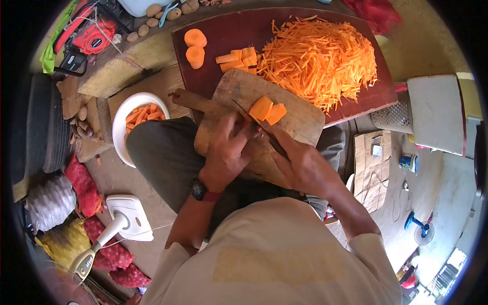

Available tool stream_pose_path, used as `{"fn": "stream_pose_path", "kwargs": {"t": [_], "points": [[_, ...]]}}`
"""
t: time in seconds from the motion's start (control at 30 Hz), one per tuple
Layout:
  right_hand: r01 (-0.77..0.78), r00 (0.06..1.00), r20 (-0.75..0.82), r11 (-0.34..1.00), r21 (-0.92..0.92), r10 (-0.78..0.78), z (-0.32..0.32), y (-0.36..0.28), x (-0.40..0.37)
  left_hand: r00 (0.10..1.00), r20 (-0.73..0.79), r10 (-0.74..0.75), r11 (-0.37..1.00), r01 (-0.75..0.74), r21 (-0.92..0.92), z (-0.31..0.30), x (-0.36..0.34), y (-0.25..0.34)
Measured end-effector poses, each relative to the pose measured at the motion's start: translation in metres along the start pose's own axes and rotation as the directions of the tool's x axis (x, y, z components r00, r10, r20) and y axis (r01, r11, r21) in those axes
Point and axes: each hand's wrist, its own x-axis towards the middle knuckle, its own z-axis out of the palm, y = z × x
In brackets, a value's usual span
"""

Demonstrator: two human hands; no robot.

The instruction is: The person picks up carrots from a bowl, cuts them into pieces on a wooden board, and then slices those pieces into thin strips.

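Observation:
A wooden cutting board (300,119) with a handle lies across my lap. My right hand (305,165) is closed around a knife (269,133), whose blade slants up and left over the board. My left hand (229,150), with a watch at the wrist, has its fingers curled and pressed down beside the blade; whatever lies under the fingertips is hidden. Just beyond the blade, two flat carrot pieces (268,110) rest on the board.
A dark red table (208,84) ahead holds a heap of shredded carrot (320,58), cut carrot blocks (238,59) and two thick carrot chunks (195,48). On the left stands a white basin (119,122) with carrot pieces. A white fan base (134,218) stands lower left.

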Motion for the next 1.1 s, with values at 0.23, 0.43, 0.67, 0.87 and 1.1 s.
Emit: {"fn": "stream_pose_path", "kwargs": {"t": [0.23, 0.43, 0.67, 0.87, 1.1], "points": [[0.074, 0.996, -0.048, 0.996, 0.046, -0.072, 0.017, 0.032, 0.015, 1.000, -0.012, 0.013, 0.999, -0.013, 0.038, -0.002, 0.002, 0.002], [0.049, 0.996, -0.074, 0.992, 0.114, -0.041, -0.014, -0.009, -0.016, 1.000, -0.025, -0.014, 0.999, 0.015, 0.037, -0.005, -0.002, 0.002], [-0.046, 0.999, 0.031, 0.997, 0.059, 0.044, -0.022, -0.018, -0.029, 1.000, 0.011, -0.008, 1.000, 0.007, 0.020, -0.009, -0.001, 0.003], [-0.038, 0.998, 0.057, 0.999, 0.006, 0.038, -0.017, -0.018, -0.021, 0.999, 0.037, -0.001, 1.000, 0.000, 0.030, -0.012, -0.001, 0.002], [0.069, 0.998, -0.007, 0.998, -0.001, -0.069, 0.018, 0.030, 0.021, 0.998, -0.058, 0.023, 1.000, -0.023, 0.003, -0.001, 0.001, 0.001]]}}
